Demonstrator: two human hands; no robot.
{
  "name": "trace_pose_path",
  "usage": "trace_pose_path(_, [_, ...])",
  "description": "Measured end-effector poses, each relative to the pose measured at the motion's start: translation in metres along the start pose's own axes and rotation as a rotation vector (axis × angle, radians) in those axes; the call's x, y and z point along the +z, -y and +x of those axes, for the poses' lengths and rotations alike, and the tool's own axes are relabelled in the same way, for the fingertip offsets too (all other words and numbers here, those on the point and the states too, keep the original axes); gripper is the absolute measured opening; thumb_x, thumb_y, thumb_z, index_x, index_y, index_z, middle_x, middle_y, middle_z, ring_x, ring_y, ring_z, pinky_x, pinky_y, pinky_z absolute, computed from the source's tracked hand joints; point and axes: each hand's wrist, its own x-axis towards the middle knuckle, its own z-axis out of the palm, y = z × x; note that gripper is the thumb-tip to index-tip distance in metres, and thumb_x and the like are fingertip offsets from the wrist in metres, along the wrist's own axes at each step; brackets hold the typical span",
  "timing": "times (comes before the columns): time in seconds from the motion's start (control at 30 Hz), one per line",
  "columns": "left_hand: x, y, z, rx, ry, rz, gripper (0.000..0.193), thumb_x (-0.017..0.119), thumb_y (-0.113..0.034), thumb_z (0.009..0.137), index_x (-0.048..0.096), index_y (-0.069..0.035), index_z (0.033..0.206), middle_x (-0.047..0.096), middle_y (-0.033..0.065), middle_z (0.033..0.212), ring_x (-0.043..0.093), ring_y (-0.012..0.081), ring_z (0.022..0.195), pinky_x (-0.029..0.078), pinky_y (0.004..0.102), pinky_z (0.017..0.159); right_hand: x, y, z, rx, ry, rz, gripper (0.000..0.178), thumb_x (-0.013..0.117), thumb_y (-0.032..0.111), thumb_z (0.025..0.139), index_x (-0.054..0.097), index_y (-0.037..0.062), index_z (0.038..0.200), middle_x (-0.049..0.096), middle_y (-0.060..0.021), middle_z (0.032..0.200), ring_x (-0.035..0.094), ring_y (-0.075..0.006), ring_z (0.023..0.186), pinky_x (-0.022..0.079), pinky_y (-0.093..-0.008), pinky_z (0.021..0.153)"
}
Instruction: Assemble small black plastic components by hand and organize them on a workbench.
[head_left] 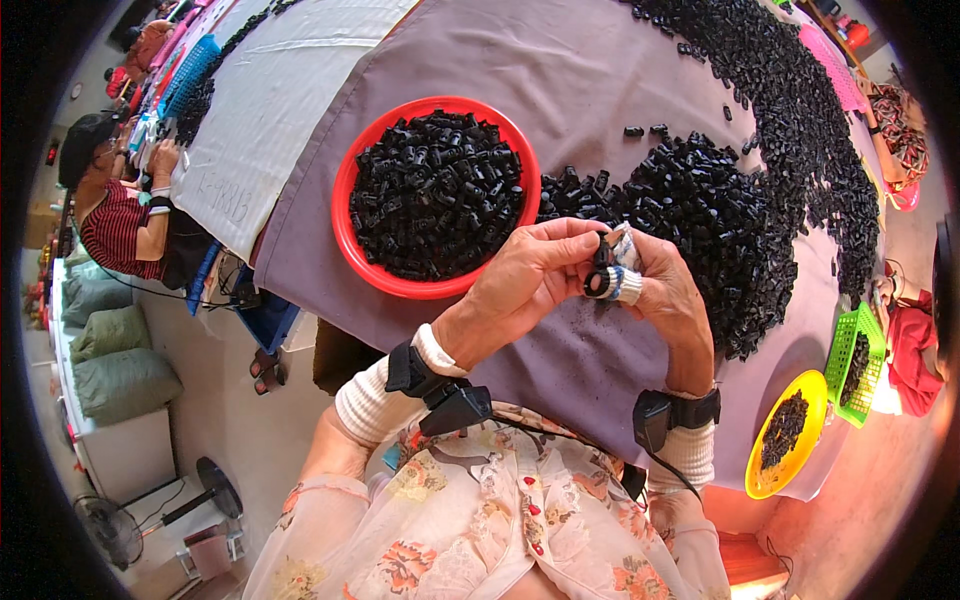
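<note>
Both hands meet over the near edge of the cloth-covered table. My left hand (pixel 525 275) pinches a small black plastic part (pixel 597 283) between thumb and fingers. Close against it, my right hand (pixel 665 290) is closed, with white cloth wraps (pixel 625 286) on its fingers. A small dark thing shows at its fingertips, too little to name. Left of the hands stands a red bowl (pixel 350 235) full of similar black parts. Beyond them a large heap of black parts (pixel 700 205) spreads over the cloth.
More black parts (pixel 815 150) run along the table's right side. A yellow dish (pixel 757 480) and a green basket (pixel 874 345) hold some at the right. One person (pixel 120 225) sits at the left; others are at the right. A fan (pixel 110 530) stands lower left.
</note>
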Motion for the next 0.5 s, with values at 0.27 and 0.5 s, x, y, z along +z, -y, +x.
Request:
trace_pose_path(0.27, [-0.001, 0.002, 0.001, 0.012, 0.012, 0.040, 0.020, 0.051, -0.009, 0.088, 0.055, 0.002, 0.104, 0.061, 0.0082, 0.093, 0.060, 0.0146, 0.082, 0.050, 0.0273, 0.073, -0.001, -0.011, 0.002, -0.010, 0.027, -0.040, 0.022, 0.070, 0.020, 0.071, 0.057, 0.0048, 0.080, 0.049, 0.0063, 0.064, 0.042, -0.0028, 0.057, 0.036, -0.0218, 0.049])
trace_pose_path(0.5, [0.002, 0.005, 0.001, 0.076, -0.062, 0.112, 0.019, 0.053, -0.010, 0.087, 0.056, 0.001, 0.102, 0.062, 0.0073, 0.091, 0.060, 0.0138, 0.080, 0.049, 0.0258, 0.072, 0.002, -0.009, 0.003, -0.018, 0.027, -0.084, 0.025, 0.070, 0.023, 0.071, 0.057, 0.0037, 0.081, 0.049, 0.0059, 0.063, 0.042, -0.0036, 0.056, 0.036, -0.0219, 0.049])
